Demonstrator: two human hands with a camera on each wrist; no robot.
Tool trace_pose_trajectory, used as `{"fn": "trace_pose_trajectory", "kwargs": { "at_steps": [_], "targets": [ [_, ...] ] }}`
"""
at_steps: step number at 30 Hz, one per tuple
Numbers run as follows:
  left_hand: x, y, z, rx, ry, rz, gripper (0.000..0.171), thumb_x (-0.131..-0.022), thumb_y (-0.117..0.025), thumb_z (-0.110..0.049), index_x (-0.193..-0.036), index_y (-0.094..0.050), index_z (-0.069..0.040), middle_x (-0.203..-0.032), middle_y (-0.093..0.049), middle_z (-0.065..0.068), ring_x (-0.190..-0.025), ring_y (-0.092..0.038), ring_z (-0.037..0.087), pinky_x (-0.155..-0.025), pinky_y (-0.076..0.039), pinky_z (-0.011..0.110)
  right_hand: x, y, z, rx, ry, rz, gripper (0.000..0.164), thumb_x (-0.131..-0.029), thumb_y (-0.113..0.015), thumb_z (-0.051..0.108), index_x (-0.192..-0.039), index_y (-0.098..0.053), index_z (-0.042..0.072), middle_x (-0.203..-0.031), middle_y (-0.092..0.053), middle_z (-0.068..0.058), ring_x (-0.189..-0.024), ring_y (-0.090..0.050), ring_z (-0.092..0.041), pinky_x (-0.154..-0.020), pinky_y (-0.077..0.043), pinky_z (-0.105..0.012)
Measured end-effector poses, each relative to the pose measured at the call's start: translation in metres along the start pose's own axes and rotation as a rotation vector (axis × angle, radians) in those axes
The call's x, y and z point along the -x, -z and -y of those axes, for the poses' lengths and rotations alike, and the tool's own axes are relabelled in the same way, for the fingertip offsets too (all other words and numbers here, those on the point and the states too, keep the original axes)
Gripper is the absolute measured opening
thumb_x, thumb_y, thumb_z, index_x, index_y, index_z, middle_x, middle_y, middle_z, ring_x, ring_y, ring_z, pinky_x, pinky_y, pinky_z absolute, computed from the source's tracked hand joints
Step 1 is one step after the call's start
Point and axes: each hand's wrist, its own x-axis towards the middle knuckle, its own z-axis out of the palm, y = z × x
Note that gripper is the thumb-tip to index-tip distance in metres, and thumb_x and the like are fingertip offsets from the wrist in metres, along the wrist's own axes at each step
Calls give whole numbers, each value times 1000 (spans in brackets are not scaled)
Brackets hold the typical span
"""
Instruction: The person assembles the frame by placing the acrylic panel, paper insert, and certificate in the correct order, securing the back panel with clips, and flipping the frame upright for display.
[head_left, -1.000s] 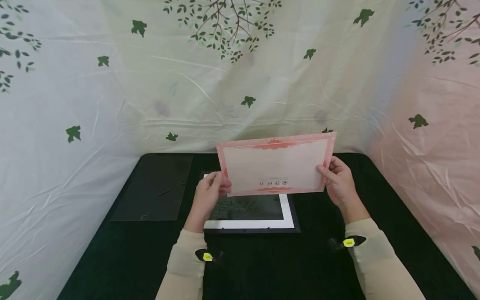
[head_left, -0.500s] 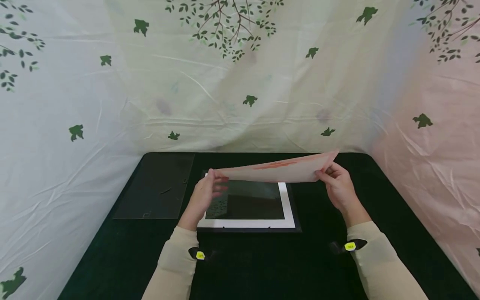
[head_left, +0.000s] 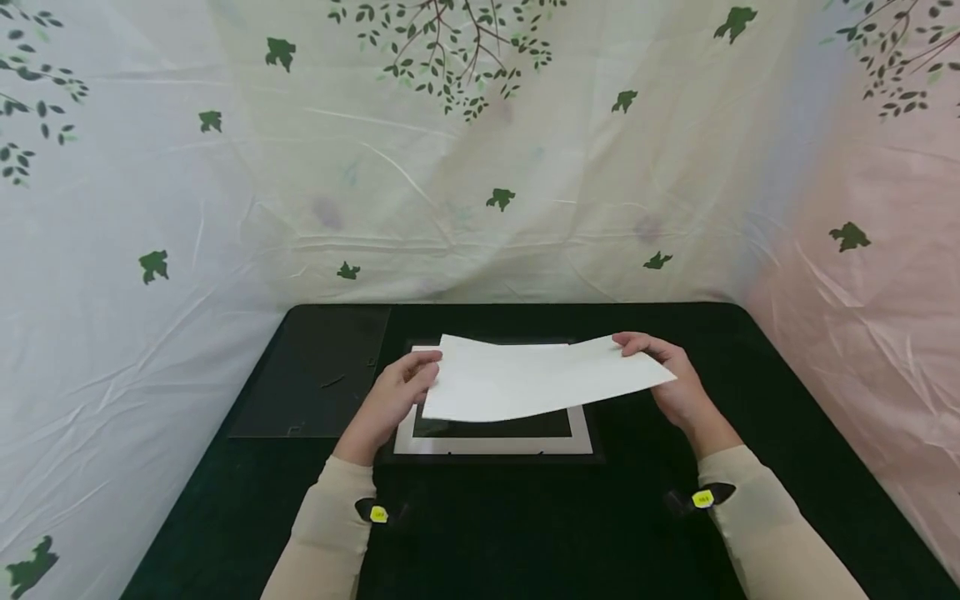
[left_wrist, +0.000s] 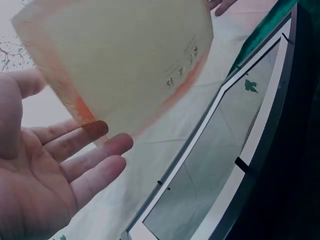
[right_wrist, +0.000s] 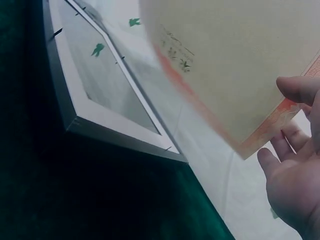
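A certificate sheet [head_left: 540, 379] is held up over the picture frame [head_left: 491, 447], its plain white back upward in the head view. Both wrist views show its underside, with a pink-orange border and small printed characters. At the sheet's left edge, my left hand [head_left: 390, 400] pinches it; in the left wrist view the lower fingers [left_wrist: 107, 170] are spread. My right hand [head_left: 675, 383] grips the right end, its thumb [right_wrist: 295, 89] against the printed side. The frame lies on the table with a white mat and a dark glassy middle, partly hidden by the sheet.
A thin dark backing board [head_left: 307, 375] lies flat at the table's back left, left of the frame. Dark green cloth covers the table [head_left: 525, 533]. A pale curtain [head_left: 420, 208] with leaf prints hangs behind and at both sides.
The certificate has tipped over from standing with its printed side toward me to lying nearly level, white back up, lower over the frame. My left hand has shifted left and turned with it.
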Motion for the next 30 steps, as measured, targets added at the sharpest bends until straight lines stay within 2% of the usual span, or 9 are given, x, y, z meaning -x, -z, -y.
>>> {"fn": "trace_pose_trajectory", "kwargs": {
  "at_steps": [5, 9, 11, 13, 18, 21, 25, 27, 30],
  "targets": [
    [1, 0, 5, 13, 0, 28, 50, -91, -67, -32, -136, -51, -15, -138, -50, 6, -116, -57, 26, -95, -48, 43, 2, -2, -1, 44, -17, -9, 13, -87, -62, -9, -100, -61, -9, -151, -30, -17, -132, -27, -35, -74, -51, -22],
    [0, -2, 8, 35, 7, 29, 51, -90, -68, -18, -137, -49, -15, -140, -48, 5, -104, -64, 24, -92, -50, 40, 3, -3, -2, 67, -81, -47, 13, -88, -61, -7, -101, -64, -4, -157, -20, -12, -135, -23, -39, -70, -53, -23],
    [0, -3, 9, 43, 7, 26, 52, -91, -67, -13, -138, -47, -15, -142, -47, 4, -99, -65, 24, -91, -50, 39, 4, -3, -4, 54, -139, -58, 14, -92, -59, -3, -104, -65, 0, -158, -20, -8, -132, -29, -37, -69, -55, -25],
    [-1, -2, 9, 45, 11, 15, 53, -91, -66, -10, -140, -46, -15, -143, -45, 4, -97, -64, 24, -92, -50, 38, 5, -3, -6, 35, -191, -61, 16, -94, -59, 2, -108, -66, 4, -153, -29, -9, -123, -41, -34, -69, -56, -28],
    [-4, 0, 14, 48, 29, -30, 53, -92, -64, -5, -141, -45, -17, -145, -43, 3, -97, -61, 26, -92, -50, 38, 8, -3, -11, 8, -235, -17, 24, -96, -60, 12, -119, -62, 8, -123, -51, -10, -92, -62, -20, -70, -57, -32],
    [-7, 2, 18, 57, 50, -63, 53, -92, -63, -3, -140, -46, -19, -143, -44, 2, -99, -61, 25, -90, -51, 36, 9, -3, -13, -17, -216, 23, 32, -97, -56, 5, -129, -56, 3, -123, -55, -6, -95, -62, -17, -73, -56, -30],
    [-10, 3, 22, 68, 80, -103, 54, -91, -63, -2, -139, -48, -21, -141, -46, 2, -99, -61, 26, -85, -53, 34, 8, -3, -14, -52, -204, 77, 48, -91, -38, -10, -138, -47, -2, -141, -46, -11, -109, -58, -16, -79, -54, -29],
    [-10, 3, 24, 70, 87, -113, 54, -91, -63, -2, -139, -48, -22, -141, -46, 2, -98, -61, 27, -84, -54, 34, 8, -3, -14, -71, -211, 90, 49, -93, -36, -8, -140, -44, -3, -148, -38, -15, -112, -57, -17, -82, -53, -29],
    [-9, 4, 25, 59, 85, -117, 54, -91, -63, -3, -139, -47, -22, -141, -46, 3, -96, -61, 27, -83, -54, 33, 8, -4, -16, -46, -229, 75, 42, -100, -46, 7, -141, -45, 0, -151, -34, -16, -112, -56, -15, -85, -52, -28]
  ]
}}
